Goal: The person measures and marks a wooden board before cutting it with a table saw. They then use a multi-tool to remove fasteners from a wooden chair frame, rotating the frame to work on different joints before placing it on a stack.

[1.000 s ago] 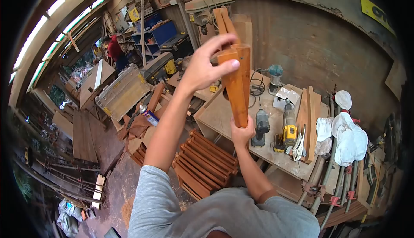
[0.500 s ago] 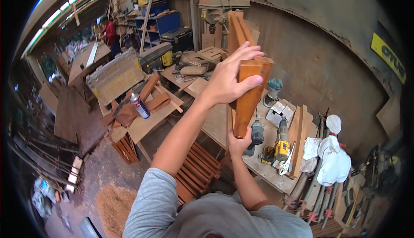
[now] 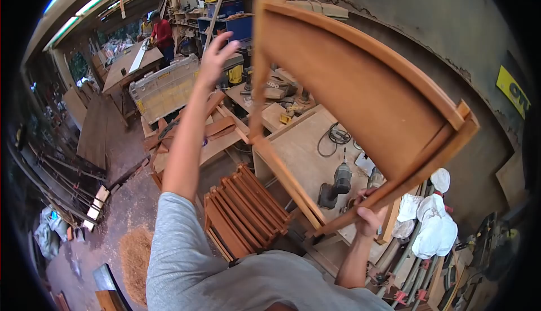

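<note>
A brown wooden frame with a wide curved panel (image 3: 360,97) is held up tilted above the workbench. My right hand (image 3: 367,218) grips its lower right rail, thumb over the near side. To the left of the frame, my left hand (image 3: 217,60) is raised in the air, fingers apart and touching nothing. Just beyond the lower part of the frame, a grey drill (image 3: 338,184) lies on the bench (image 3: 298,145), with a coiled black cable (image 3: 336,136) behind it.
Stacked brown slatted wooden pieces (image 3: 245,212) stand below the bench. White cloth-like bundles (image 3: 437,226) and clamp bars sit at the right. A spray of sawdust (image 3: 135,263) covers the floor at lower left. Farther back, a person in red (image 3: 162,32) is at another table (image 3: 112,74).
The frame has turned from edge-on to showing its broad panel. My left hand has let go and moved left; my right hand, still holding on, has shifted right and lower.
</note>
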The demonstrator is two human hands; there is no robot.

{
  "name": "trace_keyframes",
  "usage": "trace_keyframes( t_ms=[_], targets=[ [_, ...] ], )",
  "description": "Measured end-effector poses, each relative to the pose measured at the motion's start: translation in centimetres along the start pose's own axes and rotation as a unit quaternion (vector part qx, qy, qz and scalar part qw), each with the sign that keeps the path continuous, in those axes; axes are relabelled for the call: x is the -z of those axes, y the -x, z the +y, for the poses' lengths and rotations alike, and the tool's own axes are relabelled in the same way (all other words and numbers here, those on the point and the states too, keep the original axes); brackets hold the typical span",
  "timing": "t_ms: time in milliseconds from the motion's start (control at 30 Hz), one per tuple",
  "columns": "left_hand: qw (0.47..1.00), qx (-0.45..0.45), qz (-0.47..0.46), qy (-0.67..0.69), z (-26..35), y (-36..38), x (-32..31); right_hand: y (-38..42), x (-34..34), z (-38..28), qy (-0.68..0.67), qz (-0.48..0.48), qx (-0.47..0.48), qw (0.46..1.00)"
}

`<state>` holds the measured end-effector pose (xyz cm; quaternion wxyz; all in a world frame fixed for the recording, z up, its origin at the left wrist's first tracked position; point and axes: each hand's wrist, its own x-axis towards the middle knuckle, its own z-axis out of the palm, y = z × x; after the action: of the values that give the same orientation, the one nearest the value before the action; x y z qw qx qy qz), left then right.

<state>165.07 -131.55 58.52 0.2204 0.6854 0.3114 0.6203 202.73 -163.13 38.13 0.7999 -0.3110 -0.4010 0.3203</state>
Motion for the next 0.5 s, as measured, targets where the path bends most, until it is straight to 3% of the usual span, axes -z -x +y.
trace_keyframes(
  t_ms=[100,167,233,267,400,500],
  targets=[
    [0.998,-0.014,-0.061,0.022,-0.1,0.4,5.7,-0.3,1.1,-1.4,-0.076,-0.030,-0.042,0.996],
    [0.982,0.161,-0.051,0.084,-2.1,1.8,12.8,-0.8,2.0,-0.9,-0.118,-0.094,-0.112,0.982],
    [0.934,0.140,0.009,0.329,-1.3,4.8,18.5,-2.3,2.5,1.4,-0.153,-0.121,-0.172,0.966],
    [0.933,0.126,0.023,0.335,-1.7,6.0,21.3,-3.4,2.4,2.5,-0.170,-0.134,-0.201,0.955],
    [0.954,0.119,0.083,0.262,1.4,9.4,27.3,-10.6,0.8,7.6,-0.111,-0.211,-0.149,0.960],
    [0.948,0.122,0.132,0.264,6.8,10.1,27.4,-13.3,-4.5,7.1,0.070,-0.075,-0.048,0.994]
  ],
)
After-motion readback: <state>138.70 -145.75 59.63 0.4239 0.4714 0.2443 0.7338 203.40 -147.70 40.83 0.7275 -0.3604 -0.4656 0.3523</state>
